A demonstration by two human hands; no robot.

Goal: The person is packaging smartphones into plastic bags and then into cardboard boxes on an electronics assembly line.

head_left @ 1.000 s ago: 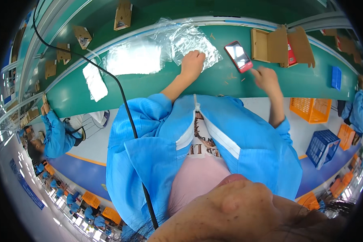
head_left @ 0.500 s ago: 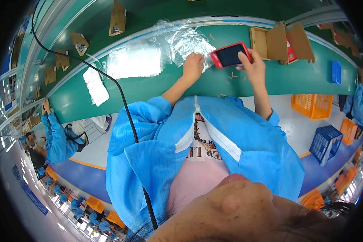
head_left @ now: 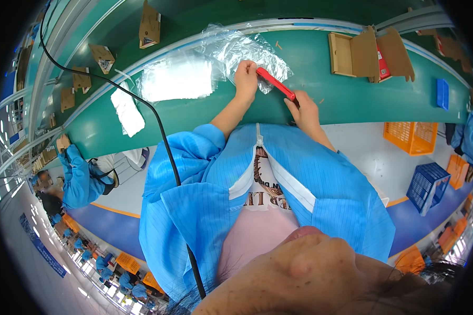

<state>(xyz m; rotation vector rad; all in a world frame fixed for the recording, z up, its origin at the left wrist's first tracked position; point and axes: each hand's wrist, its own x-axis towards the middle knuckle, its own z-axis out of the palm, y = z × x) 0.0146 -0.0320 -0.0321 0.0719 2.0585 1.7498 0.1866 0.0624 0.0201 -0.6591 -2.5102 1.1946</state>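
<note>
- Clearly, the red phone [head_left: 276,84] is edge-on above the green worktop [head_left: 357,107], between both hands.
- The right hand [head_left: 305,111] has its fingers clamped on the phone's lower end.
- The left hand [head_left: 246,79] is at its upper end, fingers curled; I cannot tell whether they grip it.
- Crinkled clear plastic [head_left: 236,48] lies just beyond.
- An open cardboard box [head_left: 342,54] sits farther right.

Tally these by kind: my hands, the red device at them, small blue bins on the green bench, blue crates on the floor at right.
Left hand and right hand: 2
Red device: 1
Small blue bin: 1
Blue floor crate: 1
Total: 5
</note>
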